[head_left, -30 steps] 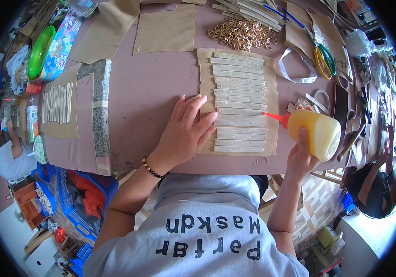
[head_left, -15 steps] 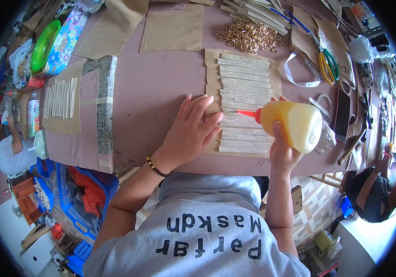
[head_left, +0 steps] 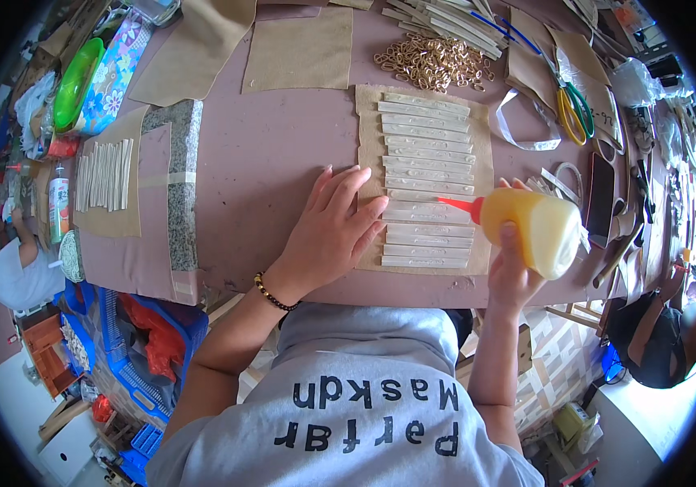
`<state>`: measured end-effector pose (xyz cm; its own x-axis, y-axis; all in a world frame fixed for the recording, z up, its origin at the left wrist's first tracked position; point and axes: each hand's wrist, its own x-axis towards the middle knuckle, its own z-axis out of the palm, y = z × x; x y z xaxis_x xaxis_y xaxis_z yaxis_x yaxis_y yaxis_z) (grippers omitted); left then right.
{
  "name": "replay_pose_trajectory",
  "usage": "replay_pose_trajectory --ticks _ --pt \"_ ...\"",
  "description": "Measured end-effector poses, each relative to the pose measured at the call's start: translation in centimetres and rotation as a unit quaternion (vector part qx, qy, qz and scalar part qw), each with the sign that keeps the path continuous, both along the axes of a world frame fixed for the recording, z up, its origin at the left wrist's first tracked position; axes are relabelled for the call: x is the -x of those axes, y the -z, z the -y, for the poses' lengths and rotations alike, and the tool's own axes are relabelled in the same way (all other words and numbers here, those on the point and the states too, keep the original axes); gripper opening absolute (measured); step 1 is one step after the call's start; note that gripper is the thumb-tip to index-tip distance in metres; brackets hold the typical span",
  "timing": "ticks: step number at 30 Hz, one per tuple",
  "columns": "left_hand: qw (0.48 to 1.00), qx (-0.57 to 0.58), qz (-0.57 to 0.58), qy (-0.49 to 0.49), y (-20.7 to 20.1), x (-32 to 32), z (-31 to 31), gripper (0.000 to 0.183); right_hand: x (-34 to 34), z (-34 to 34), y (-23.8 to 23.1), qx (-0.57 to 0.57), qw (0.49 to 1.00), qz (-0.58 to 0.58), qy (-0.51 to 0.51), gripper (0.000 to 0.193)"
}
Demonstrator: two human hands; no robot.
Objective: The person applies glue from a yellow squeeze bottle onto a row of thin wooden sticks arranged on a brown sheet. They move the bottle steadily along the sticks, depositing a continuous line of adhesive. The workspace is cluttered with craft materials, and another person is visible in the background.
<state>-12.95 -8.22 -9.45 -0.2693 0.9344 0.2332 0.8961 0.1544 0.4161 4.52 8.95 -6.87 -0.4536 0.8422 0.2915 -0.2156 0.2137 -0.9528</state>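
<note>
The strips (head_left: 427, 150) lie in a column across the sheet (head_left: 482, 162), nearly end to end with its length, clear shiny beads showing on many of them. Over one strip below the sheet's middle is the red nozzle (head_left: 460, 205) of the bottle (head_left: 530, 231). Half a second ago its tip was near that strip's left end; now it is back right of centre, so this same strip seems to be the one being worked on.

The right hand (head_left: 518, 272), at the sheet's right edge, has its fingers wrapped round the bottle, thumb on the near side. The left hand (head_left: 327, 219) rests at the sheet's left edge, holding nothing, fingers loosely spread, thumb and forefinger reaching onto the edge.

The bottle looks pale yellow; how full it is, I cannot tell. Beyond the sheet is a pile of gold links (head_left: 433, 63); to its upper right are scissors (head_left: 566, 88). Well left of the sheet, a green tray (head_left: 81, 85) leans by a floral box (head_left: 114, 85), contents unclear. Lower left of the sheet, a blue crate (head_left: 111, 325) holds a red bag (head_left: 161, 341) and something dark.
</note>
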Motion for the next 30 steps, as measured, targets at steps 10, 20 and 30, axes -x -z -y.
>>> replay_pose_trajectory --ticks 10,20,30 --pt "1.0 -0.001 0.0 -0.001 0.1 0.0 0.0 0.032 -2.4 -1.5 -0.1 0.005 0.998 -0.018 0.056 0.05" --pt "1.0 -0.006 -0.006 0.001 0.1 0.0 -0.1 0.031 -0.1 0.2 0.6 0.02 1.0 -0.012 0.009 0.051" --pt "1.0 -0.008 0.005 0.003 0.0 -0.1 0.0 0.036 -3.4 -1.5 -0.4 -0.009 0.995 -0.059 0.08 0.058"
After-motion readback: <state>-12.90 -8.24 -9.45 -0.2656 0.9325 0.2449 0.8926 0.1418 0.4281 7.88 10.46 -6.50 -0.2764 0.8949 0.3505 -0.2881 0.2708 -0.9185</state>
